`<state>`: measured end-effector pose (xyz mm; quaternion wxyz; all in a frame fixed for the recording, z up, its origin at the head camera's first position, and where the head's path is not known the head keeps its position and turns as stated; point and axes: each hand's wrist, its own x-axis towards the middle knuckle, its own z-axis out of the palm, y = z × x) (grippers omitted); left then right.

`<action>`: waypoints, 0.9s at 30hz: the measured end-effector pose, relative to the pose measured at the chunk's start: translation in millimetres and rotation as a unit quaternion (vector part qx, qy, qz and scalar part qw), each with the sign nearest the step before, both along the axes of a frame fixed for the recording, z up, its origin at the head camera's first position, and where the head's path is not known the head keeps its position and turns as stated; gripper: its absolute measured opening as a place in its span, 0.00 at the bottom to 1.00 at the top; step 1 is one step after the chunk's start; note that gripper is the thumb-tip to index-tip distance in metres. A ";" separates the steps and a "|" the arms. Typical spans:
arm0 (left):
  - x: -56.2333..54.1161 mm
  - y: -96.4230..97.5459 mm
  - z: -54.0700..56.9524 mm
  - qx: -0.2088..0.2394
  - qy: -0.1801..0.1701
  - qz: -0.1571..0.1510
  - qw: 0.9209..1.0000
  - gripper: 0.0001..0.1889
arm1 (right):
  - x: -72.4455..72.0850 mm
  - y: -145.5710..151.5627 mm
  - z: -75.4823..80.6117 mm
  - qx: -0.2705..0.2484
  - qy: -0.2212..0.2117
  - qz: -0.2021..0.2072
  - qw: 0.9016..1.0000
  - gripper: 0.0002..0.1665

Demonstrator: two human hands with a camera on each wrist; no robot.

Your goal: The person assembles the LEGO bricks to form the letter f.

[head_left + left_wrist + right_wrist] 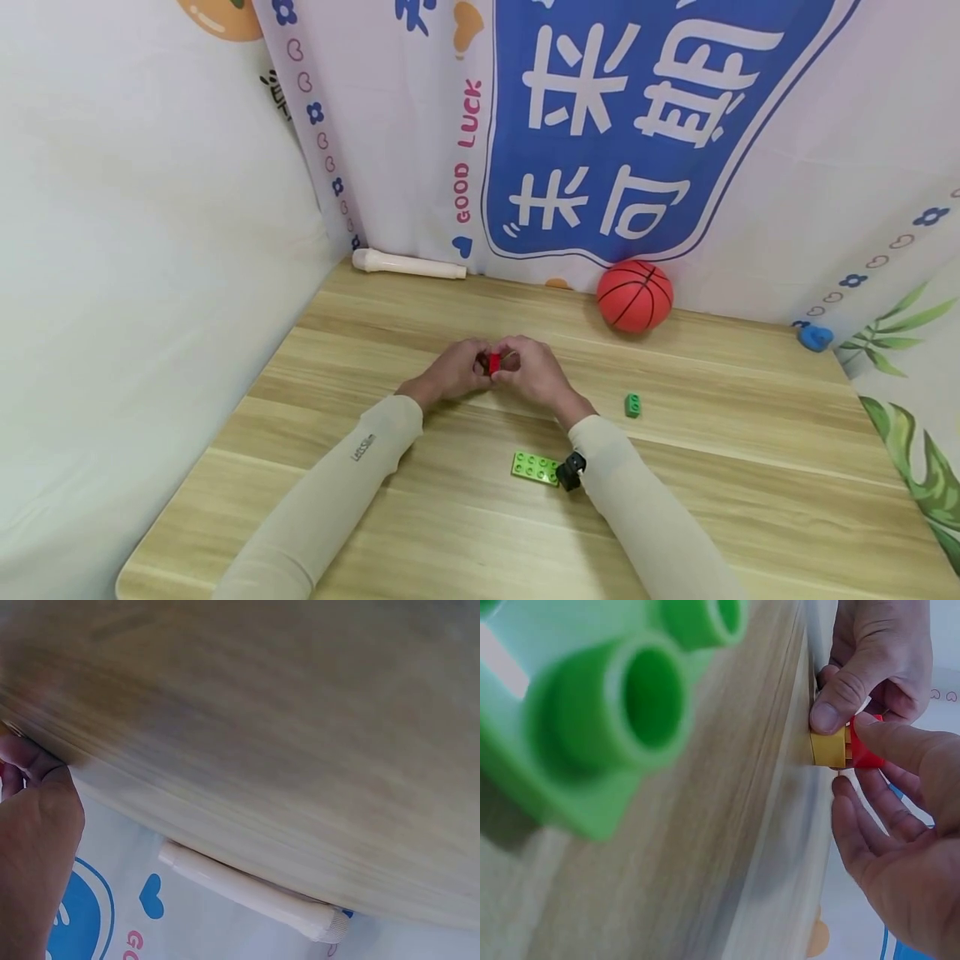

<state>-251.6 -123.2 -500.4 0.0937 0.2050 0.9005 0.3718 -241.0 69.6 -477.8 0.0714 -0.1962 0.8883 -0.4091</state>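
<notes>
Both hands meet over the middle of the table in the head view. My left hand pinches a yellow toy brick between thumb and fingers, seen in the right wrist view. A red toy brick is held by my right hand, its thumb against one side. The two bricks stand end to end, with yellow studs showing at the join; whether they are fully pressed together I cannot tell. Fingers partly cover both. Only a hand at the left edge appears in the left wrist view; its bricks are hidden there.
A light green studded plate lies near my right forearm, and a small green brick to its right. Along the wall are a white toy microphone, a red basketball and a small blue object.
</notes>
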 end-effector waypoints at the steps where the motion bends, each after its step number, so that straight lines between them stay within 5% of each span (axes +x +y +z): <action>1: 0.4 0.1 0.1 -0.001 0.001 0.000 1.000 0.11 | 0.0 0.0 -0.2 0.001 -0.001 -0.001 1.000 0.19; 27: 2.9 0.5 1.4 -0.004 0.007 0.005 1.000 0.13 | 1.2 -1.8 -2.3 -0.027 -0.029 -0.019 0.999 0.19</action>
